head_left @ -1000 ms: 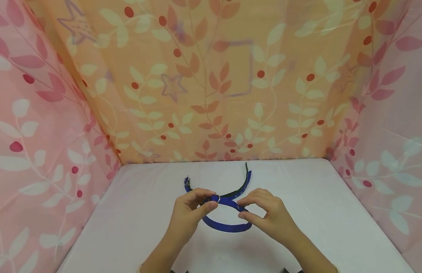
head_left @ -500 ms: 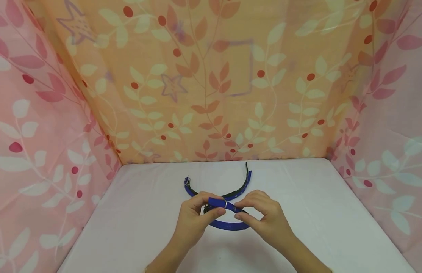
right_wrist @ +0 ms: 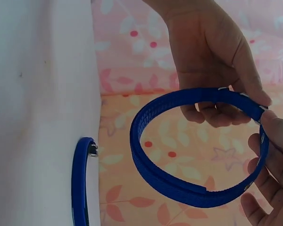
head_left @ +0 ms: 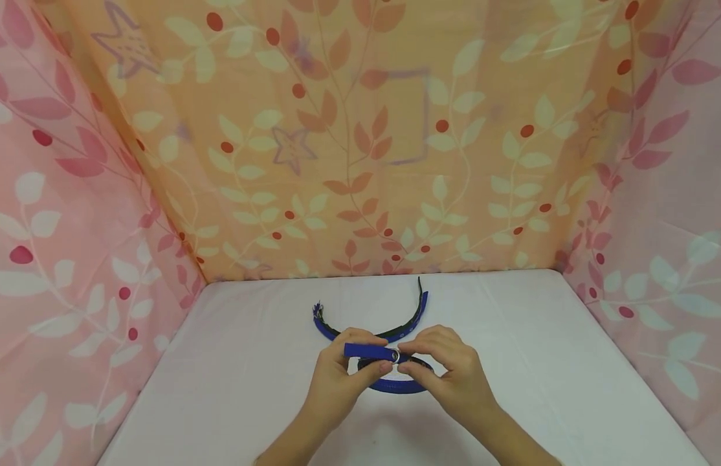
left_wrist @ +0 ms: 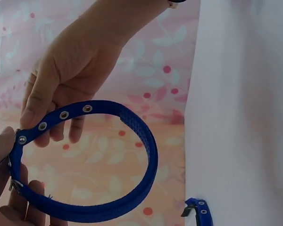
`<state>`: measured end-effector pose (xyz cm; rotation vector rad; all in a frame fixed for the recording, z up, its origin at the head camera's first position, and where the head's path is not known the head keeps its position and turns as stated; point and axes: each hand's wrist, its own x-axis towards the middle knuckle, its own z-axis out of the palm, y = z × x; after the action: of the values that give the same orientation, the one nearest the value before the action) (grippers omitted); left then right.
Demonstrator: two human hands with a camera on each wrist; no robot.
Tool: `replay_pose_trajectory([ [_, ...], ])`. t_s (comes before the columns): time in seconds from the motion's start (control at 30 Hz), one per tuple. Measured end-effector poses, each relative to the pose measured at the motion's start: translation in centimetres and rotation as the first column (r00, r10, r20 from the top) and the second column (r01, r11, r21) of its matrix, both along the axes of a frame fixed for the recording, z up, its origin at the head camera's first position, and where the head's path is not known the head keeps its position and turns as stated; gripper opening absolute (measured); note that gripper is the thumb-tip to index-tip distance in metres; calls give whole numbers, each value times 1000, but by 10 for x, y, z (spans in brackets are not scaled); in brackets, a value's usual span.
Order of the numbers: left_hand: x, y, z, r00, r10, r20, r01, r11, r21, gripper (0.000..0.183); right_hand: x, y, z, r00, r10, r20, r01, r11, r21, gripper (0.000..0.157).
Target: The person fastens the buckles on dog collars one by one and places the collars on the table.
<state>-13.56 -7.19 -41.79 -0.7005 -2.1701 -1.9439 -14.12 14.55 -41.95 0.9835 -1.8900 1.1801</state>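
Observation:
Both hands hold up a blue pet collar [head_left: 398, 387], bent round into a loop above the table. My left hand [head_left: 347, 378] pinches it near the metal ring [head_left: 396, 355], and the strap's free end [head_left: 363, 351] sticks out leftward over those fingers. Close against it, my right hand [head_left: 454, 369] pinches the strap on the ring's other side. In the left wrist view, metal eyelets [left_wrist: 64, 115] run along the strap, and a buckle [left_wrist: 15, 185] shows by the left fingers. The collar's loop [right_wrist: 167, 188] hangs between the hands in the right wrist view.
A second blue collar [head_left: 415, 318] with a dark lining lies curved on the white table [head_left: 232, 388] just beyond the hands. Its buckle end [head_left: 318, 311] points left. Floral cloth walls [head_left: 349, 149] surround the table at the back and sides.
More of the strap's free end has come through the ring and now extends leftward. My left hand has shifted right, so the hands are closer together. The far collar stays put.

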Motion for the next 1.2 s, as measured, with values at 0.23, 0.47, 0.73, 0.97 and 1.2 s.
replay_pose_trajectory([
  [0.23, 1, -3, 4, 1000, -19, 14, 18, 999, 33, 23, -2, 2, -1, 1000, 0, 22, 0, 1000, -18, 35],
  [0.47, 2, -1, 2, 998, 9, -66, -12, 999, -47, 21, -2, 0, -4, 999, 38, 13, -37, 999, -22, 38],
  [0.73, 0, -1, 1, 996, -1, -84, -6, 996, -84, 18, 2, -7, -1, 998, 67, 6, -67, 997, -25, 33],
  [0.97, 0, -4, 2, 1000, -20, -10, 19, 998, -59, 17, 4, -10, -1, 998, 50, 38, -49, 999, -16, 37],
  [1.2, 1, -8, 7, 1000, 8, 9, -8, 999, -38, 19, 6, -6, -4, 981, -49, 189, 34, 996, 82, 32],
])
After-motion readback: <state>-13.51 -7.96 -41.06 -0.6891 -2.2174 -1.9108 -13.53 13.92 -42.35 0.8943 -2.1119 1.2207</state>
